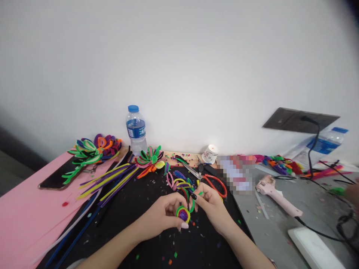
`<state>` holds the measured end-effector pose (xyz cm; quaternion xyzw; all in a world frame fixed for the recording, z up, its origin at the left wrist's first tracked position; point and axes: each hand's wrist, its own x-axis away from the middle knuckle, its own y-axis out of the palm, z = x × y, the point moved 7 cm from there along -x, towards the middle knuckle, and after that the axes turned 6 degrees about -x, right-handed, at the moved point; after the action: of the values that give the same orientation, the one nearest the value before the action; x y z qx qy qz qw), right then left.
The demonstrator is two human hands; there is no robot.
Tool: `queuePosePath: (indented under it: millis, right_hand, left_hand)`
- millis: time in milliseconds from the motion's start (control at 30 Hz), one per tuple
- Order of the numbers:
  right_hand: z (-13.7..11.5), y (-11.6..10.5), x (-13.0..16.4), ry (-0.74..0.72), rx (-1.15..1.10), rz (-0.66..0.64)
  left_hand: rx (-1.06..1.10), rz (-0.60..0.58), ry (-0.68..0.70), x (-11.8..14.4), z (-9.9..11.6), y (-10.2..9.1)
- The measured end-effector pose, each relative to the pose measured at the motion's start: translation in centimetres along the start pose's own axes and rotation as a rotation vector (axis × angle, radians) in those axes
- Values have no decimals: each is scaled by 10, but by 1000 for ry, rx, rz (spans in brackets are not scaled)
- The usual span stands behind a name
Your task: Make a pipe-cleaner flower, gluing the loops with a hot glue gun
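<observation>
Left hand (162, 216) pinches the coil (183, 214) — a flat disc facing up, just below the scissors (214, 183). Right hand (209, 203) pinches the green strand (192, 204), which runs up-right off the coil's rim.

bare forearms without sleeves, left hand (161, 216) with pale pink nails, right hand (211, 203) with black nails

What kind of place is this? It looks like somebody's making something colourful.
Most likely a craft table set against a plain wall. Loose pipe cleaners and finished pipe-cleaner flowers lie about, with scissors and a pink glue gun nearby, and both hands work a small coiled piece.
</observation>
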<state>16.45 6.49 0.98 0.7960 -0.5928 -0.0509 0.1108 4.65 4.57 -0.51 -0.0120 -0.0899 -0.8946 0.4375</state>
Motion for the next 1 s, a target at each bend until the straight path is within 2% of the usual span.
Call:
queuePosePath:
  millis: [1000]
  right_hand:
    - [1, 1, 2, 4, 101, 3]
  left_hand:
    - [-58, -74, -47, 2, -3, 4]
